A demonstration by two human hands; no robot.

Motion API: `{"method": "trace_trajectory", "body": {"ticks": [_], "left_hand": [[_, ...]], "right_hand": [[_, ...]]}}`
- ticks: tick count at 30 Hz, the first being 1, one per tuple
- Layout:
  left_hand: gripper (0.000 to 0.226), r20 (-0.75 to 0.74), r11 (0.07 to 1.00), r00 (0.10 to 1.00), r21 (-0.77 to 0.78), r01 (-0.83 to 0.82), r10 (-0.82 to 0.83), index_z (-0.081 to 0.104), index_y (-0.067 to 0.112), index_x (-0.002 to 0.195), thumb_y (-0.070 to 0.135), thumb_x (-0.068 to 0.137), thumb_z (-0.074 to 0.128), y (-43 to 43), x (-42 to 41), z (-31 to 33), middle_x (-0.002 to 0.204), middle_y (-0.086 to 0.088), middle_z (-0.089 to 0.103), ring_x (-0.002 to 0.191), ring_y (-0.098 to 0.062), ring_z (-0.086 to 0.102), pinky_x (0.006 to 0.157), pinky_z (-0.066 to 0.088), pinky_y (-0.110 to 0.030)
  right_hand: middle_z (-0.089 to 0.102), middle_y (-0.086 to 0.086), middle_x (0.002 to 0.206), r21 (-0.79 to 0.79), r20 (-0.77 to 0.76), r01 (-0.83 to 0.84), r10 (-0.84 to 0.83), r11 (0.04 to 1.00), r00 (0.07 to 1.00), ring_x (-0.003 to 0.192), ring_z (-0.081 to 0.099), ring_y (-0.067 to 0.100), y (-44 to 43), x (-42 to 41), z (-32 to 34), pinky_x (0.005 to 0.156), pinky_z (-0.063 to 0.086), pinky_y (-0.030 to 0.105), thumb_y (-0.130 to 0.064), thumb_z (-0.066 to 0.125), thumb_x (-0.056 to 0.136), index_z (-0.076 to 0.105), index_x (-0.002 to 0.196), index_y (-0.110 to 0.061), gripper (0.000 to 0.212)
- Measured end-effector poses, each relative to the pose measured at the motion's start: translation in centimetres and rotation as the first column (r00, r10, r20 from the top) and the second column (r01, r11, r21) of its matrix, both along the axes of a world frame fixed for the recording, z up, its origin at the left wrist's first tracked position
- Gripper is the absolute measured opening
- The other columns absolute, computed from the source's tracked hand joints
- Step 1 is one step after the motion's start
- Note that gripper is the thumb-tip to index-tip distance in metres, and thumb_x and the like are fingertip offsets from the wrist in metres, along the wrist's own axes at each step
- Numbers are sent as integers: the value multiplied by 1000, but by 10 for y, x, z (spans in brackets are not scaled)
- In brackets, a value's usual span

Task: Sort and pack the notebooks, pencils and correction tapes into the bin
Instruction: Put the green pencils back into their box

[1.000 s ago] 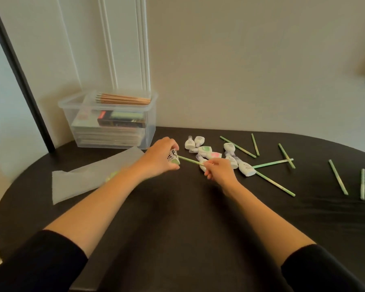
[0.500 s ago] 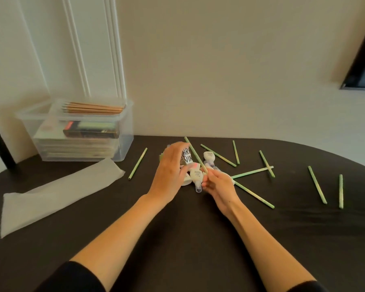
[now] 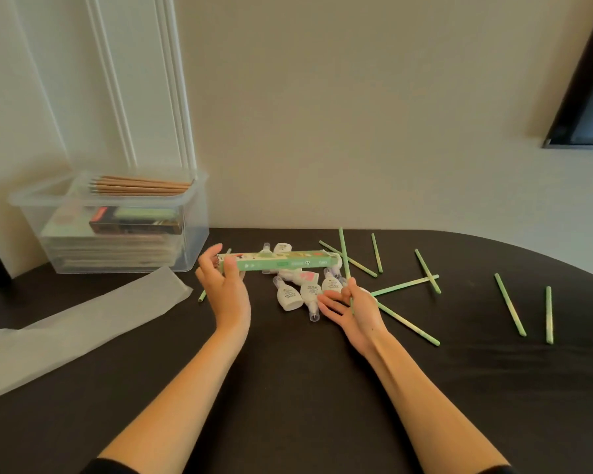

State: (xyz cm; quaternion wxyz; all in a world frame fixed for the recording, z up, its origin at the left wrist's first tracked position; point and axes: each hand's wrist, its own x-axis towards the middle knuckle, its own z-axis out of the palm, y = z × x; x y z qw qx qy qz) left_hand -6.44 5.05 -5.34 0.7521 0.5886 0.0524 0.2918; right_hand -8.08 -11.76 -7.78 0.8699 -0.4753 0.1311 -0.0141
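Left grip [image 3: 226, 292] holds the light, stiff pencil box [image 3: 288, 263] by one end; right grip [image 3: 353, 309] pinches a thin pencil [image 3: 343, 254] low down.

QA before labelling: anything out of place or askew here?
Yes: thin green pencils lie scattered at all angles across the dark table, some crossing; small white correction tapes sit jumbled in a heap. Nothing looks damaged.

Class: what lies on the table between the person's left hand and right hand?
In the head view, white correction tapes lie between the left hand and right hand.
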Motion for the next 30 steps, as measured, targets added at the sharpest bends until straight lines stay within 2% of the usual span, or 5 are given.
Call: {"method": "trace_trajectory", "body": {"ticks": [11,16,20,23,30], "left_hand": [[32,-62,950,998,310,33,-14,62,20,88,6,95,34,18,1,-25,118,-8,50,110,-16,50,86,36,-11],[40,172,349,983,926,-140,-62,56,18,119,38,86,46,16,-5,-21,134,1,48,138,-19,25,108,-18,-31],[60,-13,-95,960,995,-14,-281,40,25,136,53,84,53,7,-7,-27,133,8,45,133,-10,32,112,-9,-33],[47,-33,58,942,997,55,-333,44,19,129,27,86,61,12,-8,-28,123,2,50,114,-17,48,93,30,-26],[53,0,32,940,999,12,-340,40,20,122,50,82,58,11,-14,-27,117,4,49,95,-12,46,74,24,-20]], "right_hand": [[64,10,81,-261,86,18,5,965,996,70,70,16,-1,3,-2,49,52,21,-3,58,88,44,67,-14,27],[67,9,85,-306,106,-46,82,951,991,76,71,18,3,3,-4,52,55,23,-5,59,88,49,78,-10,14],[71,4,78,-356,141,-127,187,926,972,78,71,18,6,-1,-6,59,56,27,-11,54,92,56,81,-12,11],[72,9,83,-299,118,-145,188,943,975,76,70,22,7,-2,-3,64,57,32,-22,49,95,55,87,-15,12],[57,1,58,23,140,-250,245,968,959,72,58,19,0,-7,-3,75,46,34,-21,34,97,38,57,-13,41]]}}
